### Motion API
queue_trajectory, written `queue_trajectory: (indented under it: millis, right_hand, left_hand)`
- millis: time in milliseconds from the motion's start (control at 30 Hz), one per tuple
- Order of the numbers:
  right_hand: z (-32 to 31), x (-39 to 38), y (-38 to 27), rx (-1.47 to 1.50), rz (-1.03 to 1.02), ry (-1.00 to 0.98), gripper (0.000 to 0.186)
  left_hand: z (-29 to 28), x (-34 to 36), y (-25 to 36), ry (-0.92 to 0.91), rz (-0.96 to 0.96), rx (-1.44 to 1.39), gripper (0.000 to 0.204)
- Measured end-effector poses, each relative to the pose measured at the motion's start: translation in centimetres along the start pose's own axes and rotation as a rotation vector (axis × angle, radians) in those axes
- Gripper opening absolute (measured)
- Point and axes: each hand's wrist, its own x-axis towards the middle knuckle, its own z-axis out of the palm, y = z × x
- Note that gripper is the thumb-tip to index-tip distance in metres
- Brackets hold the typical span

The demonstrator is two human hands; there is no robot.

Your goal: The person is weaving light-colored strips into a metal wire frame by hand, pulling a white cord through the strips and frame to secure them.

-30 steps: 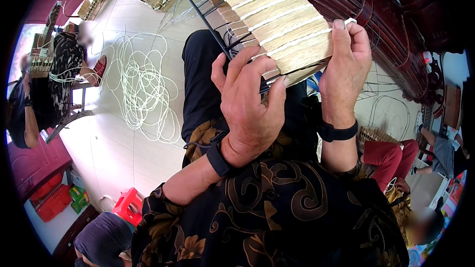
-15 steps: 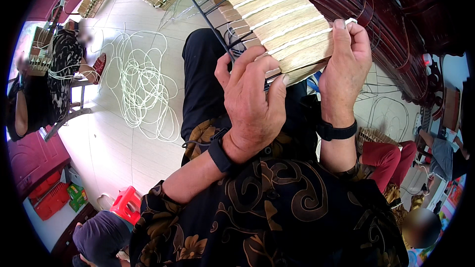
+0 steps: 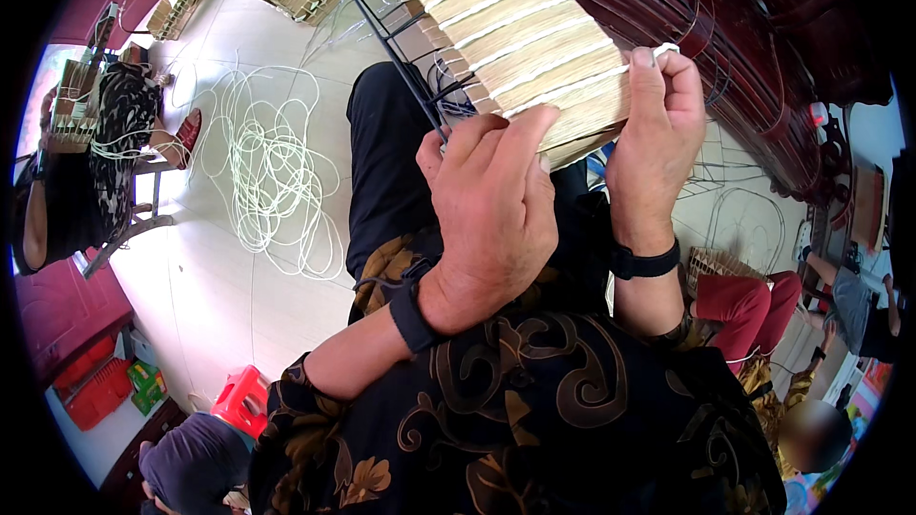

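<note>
A basket (image 3: 534, 33) of tan woven strips, crossed by rows of white cord, tilts above my lap on a black wire frame (image 3: 386, 38). My left hand (image 3: 491, 205) is closed on its near left corner, the fingers wrapped over the wire edge and the index finger against the last cord row. At the right edge, my right hand (image 3: 658, 138) pinches the end of the white cord (image 3: 670, 50) between thumb and bent index finger. The basket's underside is mostly hidden.
Loose pale cord (image 3: 272, 167) lies tangled on the tiled floor to the left. Dark red carved furniture (image 3: 763, 85) stands at the right. A seated person (image 3: 81, 162) works on another basket at the left. Behind are a red stool (image 3: 243, 399) and other people.
The basket and both hands have shifted slightly left. My left index finger has moved up onto the woven face near the last cord row. My right hand keeps its pinch.
</note>
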Motion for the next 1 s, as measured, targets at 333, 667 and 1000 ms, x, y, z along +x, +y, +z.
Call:
queue_trajectory:
  millis: [333, 667, 1000]
  right_hand:
    - [-0.5, -0.8, 0.2, -0.071, -0.058, -0.048, 0.014]
    - [-0.5, -1.3, 0.6, -0.091, -0.118, -0.070, 0.016]
    - [-0.5, -1.3, 0.5, -0.128, -0.162, -0.047, 0.015]
  left_hand:
    - [-3.4, 3.2, 0.8, -0.531, -0.546, -0.552, 0.043]
    - [-4.3, 5.4, 2.1, -0.702, -0.579, -0.240, 0.030]
    - [-3.9, 4.1, 1.5, -0.640, -0.195, 0.104, 0.013]
